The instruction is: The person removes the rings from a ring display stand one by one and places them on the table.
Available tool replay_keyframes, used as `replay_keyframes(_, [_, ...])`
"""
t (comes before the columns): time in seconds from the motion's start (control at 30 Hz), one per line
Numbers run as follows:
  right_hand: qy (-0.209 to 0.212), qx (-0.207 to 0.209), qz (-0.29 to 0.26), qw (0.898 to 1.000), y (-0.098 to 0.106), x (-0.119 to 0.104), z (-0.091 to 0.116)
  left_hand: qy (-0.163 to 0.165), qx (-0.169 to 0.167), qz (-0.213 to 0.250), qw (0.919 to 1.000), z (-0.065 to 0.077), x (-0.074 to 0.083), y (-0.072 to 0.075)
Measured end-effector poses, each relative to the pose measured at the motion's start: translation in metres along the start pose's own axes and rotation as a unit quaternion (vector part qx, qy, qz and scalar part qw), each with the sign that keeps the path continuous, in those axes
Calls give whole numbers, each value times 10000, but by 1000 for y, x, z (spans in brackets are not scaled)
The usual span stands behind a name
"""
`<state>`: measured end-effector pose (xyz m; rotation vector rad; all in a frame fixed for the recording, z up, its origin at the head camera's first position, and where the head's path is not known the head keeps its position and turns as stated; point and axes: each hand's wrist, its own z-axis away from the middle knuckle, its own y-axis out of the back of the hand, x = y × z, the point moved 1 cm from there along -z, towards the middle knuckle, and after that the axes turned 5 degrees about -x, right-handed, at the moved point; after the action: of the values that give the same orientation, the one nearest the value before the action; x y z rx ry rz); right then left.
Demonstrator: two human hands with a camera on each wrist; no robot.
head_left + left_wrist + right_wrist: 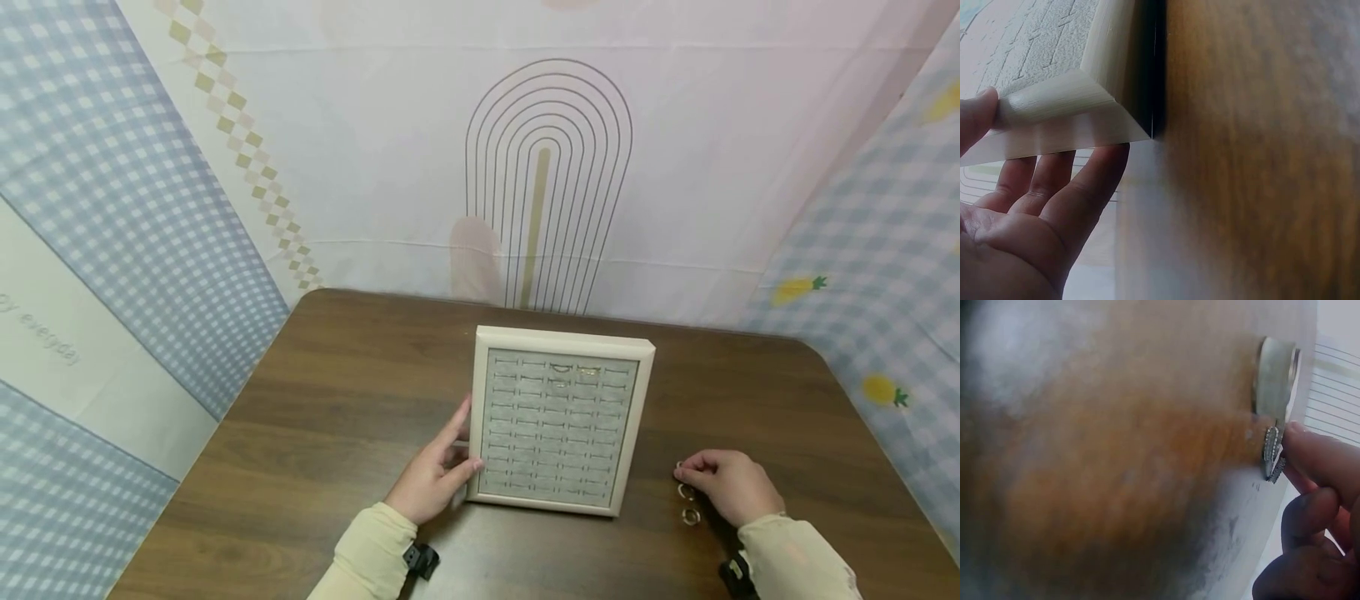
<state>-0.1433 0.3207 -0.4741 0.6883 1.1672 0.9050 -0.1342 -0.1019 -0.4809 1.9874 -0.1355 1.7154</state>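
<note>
A ring display board (557, 442) with a cream frame and grey slotted padding stands tilted up on the table. My left hand (429, 482) grips its left edge, thumb on the front and fingers behind; the left wrist view shows the frame's edge (1054, 103) between them. Three rings sit in the upper slots, one a gold-toned ring (588, 371). Right of the board, my right hand (733, 485) pinches a small ring (678, 468) at the table. Two more rings lie close by, the nearest a silver ring (691, 517). A sparkling ring (1270, 445) is by the fingertips.
The brown wooden table (330, 400) spreads around the board. Behind it hangs a pale cloth (375, 150) with an arch pattern, and checked blue cloths hang at both sides. A black wrist strap (422, 560) is on the left sleeve.
</note>
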Motion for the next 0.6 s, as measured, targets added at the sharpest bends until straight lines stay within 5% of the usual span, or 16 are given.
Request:
replay_keyframes(0.37, [44, 140, -68, 9999, 0, -1, 7, -8, -39, 10, 10000, 0, 0, 0])
replay_keyframes(0.6, [354, 700, -314, 9964, 3, -17, 18, 12, -40, -2, 10000, 0, 0, 0])
